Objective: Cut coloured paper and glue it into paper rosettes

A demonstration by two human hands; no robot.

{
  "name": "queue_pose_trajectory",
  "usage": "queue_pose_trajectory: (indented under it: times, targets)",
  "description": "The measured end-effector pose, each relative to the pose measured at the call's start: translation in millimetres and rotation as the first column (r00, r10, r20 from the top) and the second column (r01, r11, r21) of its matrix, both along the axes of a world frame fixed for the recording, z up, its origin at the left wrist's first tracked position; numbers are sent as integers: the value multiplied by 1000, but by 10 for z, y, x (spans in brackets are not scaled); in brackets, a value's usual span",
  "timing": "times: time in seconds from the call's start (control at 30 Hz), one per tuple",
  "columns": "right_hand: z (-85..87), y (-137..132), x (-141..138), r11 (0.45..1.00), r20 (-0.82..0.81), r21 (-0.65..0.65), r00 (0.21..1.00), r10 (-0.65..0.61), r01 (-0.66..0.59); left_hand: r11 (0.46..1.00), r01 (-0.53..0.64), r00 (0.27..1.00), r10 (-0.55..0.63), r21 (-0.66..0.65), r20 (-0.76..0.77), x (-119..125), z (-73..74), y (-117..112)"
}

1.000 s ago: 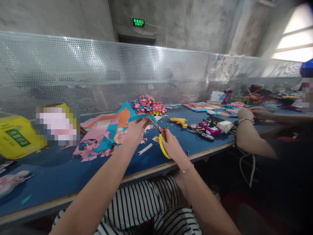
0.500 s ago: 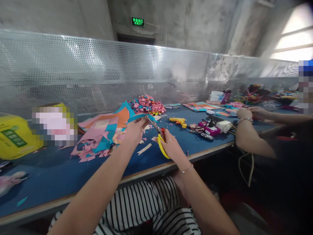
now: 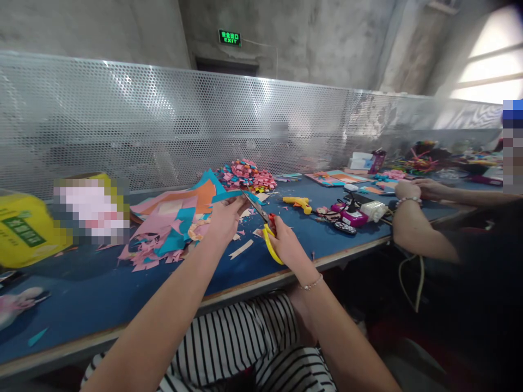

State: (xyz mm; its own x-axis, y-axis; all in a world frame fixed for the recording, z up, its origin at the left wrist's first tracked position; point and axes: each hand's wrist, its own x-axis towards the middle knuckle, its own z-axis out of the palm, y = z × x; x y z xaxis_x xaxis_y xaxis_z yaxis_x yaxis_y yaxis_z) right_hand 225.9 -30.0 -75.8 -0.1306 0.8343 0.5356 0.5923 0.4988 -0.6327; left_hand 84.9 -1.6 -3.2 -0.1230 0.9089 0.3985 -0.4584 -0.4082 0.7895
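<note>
My right hand (image 3: 283,237) is closed round the yellow handles of a pair of scissors (image 3: 270,245), with some red showing by the fingers. The blades point up and left, toward my left hand (image 3: 227,215). Between the fingers of that hand is a narrow blue paper strip (image 3: 229,195), and the blade tips meet it at its right end. Beneath and left of my left hand lie pink, orange and blue paper sheets (image 3: 188,198). A heap of small cut paper pieces (image 3: 247,175) sits behind both hands. Pale paper scraps (image 3: 242,249) lie near the scissors.
A yellow glue gun (image 3: 300,203) and a purple object (image 3: 354,218) lie to the right. A co-worker's hands (image 3: 408,190) are at the table beyond. At the left stands a yellow package (image 3: 24,231). A perforated metal screen (image 3: 163,125) runs along the back.
Hardly anything differs. Both hands, the scissors and the blue strip keep nearly the same place, and the whole view has shifted very slightly.
</note>
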Motion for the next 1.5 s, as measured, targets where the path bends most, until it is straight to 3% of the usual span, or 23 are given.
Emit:
queue_pose_trajectory:
  times: [0.27, 0.67, 0.97, 1.27, 1.5]
  targets:
    - [-87, 68, 18, 1000, -5, -11, 1000, 17, -17, 1000, 20, 1000, -20, 3, 2, 4, 19, -17]
    - [-43, 61, 19, 998, 34, -9, 997, -66, 66, 999, 18, 999, -17, -29, 33, -22, 34, -38]
    - [-31, 61, 8, 998, -7, -54, 1000, -28, 28, 995, -90, 995, 88, 33, 50, -47, 49, -4]
    - [123, -107, -28, 990, 3, -136, 1000, -28, 28, 989, -123, 992, 123, 87, 15, -73, 29, 55]
    - [125, -133, -14, 986, -31, -168, 1000, -5, 0, 962, -225, 962, 245, 152, -123, -160, 27, 121]
